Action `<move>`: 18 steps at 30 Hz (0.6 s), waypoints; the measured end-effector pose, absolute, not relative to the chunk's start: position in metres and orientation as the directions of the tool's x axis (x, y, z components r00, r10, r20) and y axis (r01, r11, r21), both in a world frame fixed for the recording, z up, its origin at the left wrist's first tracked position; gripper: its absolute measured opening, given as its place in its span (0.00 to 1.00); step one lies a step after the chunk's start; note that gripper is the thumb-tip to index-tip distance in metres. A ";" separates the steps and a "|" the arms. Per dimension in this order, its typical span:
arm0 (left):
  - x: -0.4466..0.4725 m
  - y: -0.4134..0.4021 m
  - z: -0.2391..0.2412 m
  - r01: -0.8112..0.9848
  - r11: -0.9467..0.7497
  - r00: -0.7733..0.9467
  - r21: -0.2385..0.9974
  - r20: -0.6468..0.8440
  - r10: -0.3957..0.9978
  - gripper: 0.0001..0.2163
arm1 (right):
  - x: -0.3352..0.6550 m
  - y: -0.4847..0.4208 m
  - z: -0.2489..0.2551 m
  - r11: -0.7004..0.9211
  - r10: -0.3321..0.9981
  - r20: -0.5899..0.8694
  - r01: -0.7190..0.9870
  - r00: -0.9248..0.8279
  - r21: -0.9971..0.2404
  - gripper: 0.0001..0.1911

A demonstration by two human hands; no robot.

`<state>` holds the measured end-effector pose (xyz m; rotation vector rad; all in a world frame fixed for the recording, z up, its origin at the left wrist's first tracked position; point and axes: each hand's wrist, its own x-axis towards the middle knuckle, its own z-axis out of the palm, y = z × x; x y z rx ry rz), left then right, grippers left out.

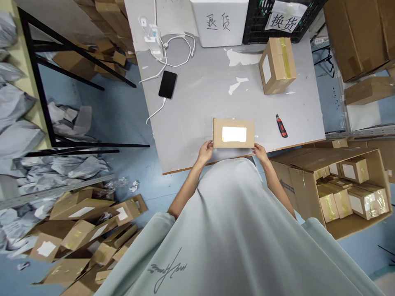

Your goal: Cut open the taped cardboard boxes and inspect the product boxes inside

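Note:
A small brown cardboard box [218,133] with a blank white label [233,134] is at the front edge of the table. My left hand [205,151] grips its lower left corner, fingers closed at the side. At the opposite corner, the fingers of my right hand [261,152] close on the same box. To the right of the box lies a red and black utility knife [281,126]. Farther back stands a second cardboard box [274,72], taped along its top in yellow.
On the grey table [197,94] are a black phone [167,84] on a white cable and a power strip [153,46]. A white bin [220,24] and a black crate [256,24] stand behind. A large carton [296,164] holds boxes at right; opened boxes [80,234] pile up lower left.

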<state>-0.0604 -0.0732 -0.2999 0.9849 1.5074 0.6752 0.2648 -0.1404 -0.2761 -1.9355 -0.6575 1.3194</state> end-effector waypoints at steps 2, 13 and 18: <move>-0.060 -0.074 -0.298 0.206 0.467 0.005 0.860 -0.478 0.878 0.25 | 0.264 -0.140 -0.272 -0.622 0.743 -0.574 0.038 0.345 -0.782 0.24; -0.060 -0.039 -0.245 0.243 0.249 0.017 0.937 -0.261 0.965 0.18 | 0.282 -0.112 -0.229 -0.446 0.872 -0.400 0.120 0.282 -0.887 0.27; -0.058 -0.041 -0.244 0.203 0.318 0.008 0.926 -0.326 0.945 0.19 | 0.271 -0.108 -0.216 -0.393 0.907 -0.303 0.332 0.291 -0.857 0.24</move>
